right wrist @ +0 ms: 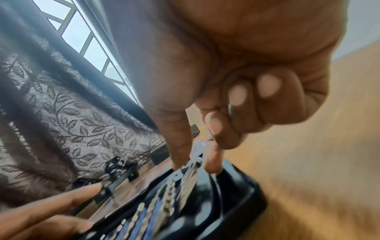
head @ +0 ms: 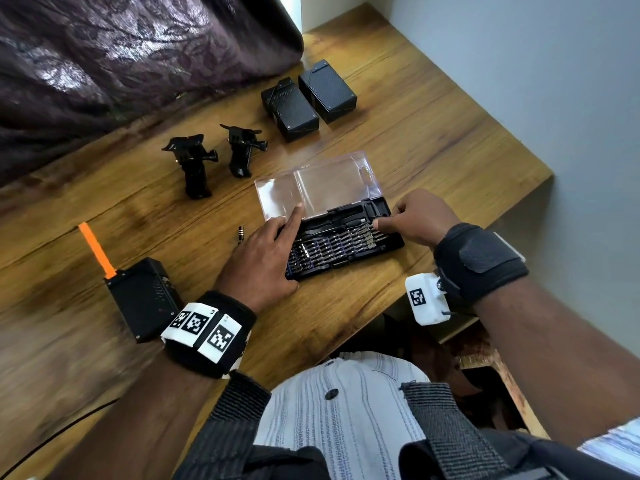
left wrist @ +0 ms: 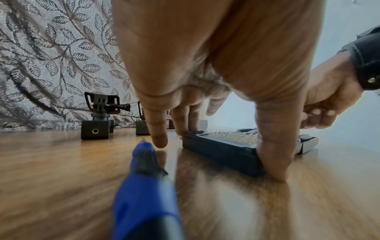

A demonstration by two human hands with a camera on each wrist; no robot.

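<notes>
Fingers [right wrist: 178, 142] of our right hand [head: 419, 216] pinch a bit [right wrist: 190, 171], so we should lift it straight out while our spread left hand [head: 259, 261] pins the case [head: 349, 267] down.

Head: I look steeply down on the table [head: 433, 109].
Left wrist: I sit low, close behind the left hand [left wrist: 216, 65], facing the curtain [left wrist: 51, 56].
Right wrist: very close above the bit case [right wrist: 236, 203], tilted.
Shared: the case, in all 3.

Wooden table [head: 433, 109], leaf-patterned curtain [head: 121, 46] (dark, shiny), pale grey wall [head: 536, 64], barred daylit window [right wrist: 82, 37]
</notes>
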